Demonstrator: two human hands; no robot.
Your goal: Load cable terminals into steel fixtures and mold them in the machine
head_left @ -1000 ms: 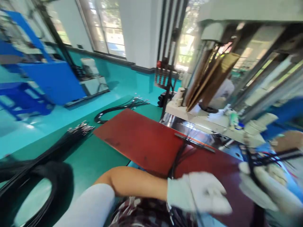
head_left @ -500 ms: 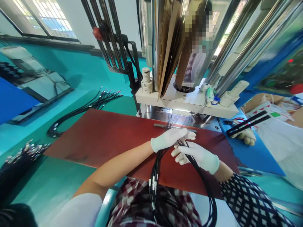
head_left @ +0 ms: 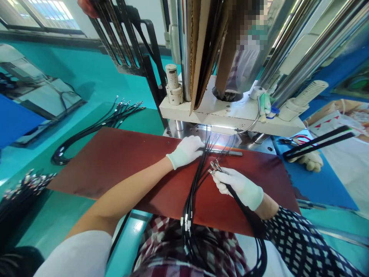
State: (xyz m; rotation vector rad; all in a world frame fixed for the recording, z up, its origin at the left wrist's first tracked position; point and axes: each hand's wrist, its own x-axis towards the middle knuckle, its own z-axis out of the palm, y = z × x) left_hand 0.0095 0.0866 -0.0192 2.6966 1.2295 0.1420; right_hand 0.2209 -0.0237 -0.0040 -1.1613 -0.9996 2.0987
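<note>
The right hand [head_left: 238, 187], in a white glove, is closing around a bundle of black cables [head_left: 242, 209], whose silver metal ends [head_left: 215, 166] are poking out past the thumb and fingers while the rest is looping down toward the lap. The left hand [head_left: 188, 151], gloved alike, is reaching forward with its fingertips at a second group of cables [head_left: 190, 194] and at the near end of a thin metal strip [head_left: 229, 152]; whether it is gripping either one, I cannot tell. That second group is running from the strip across a red-brown board [head_left: 115, 159] and over its front edge onto the checked cloth [head_left: 161, 240] on the lap. Just beyond the strip, a machine's white plate [head_left: 198, 110] is standing above a shiny metal base [head_left: 187, 132]. Farther left, a curved cable bundle [head_left: 67, 145] is lying on a green surface [head_left: 77, 206]; to the right, a loose glove [head_left: 313, 161] is resting on a blue panel [head_left: 325, 184].
</note>
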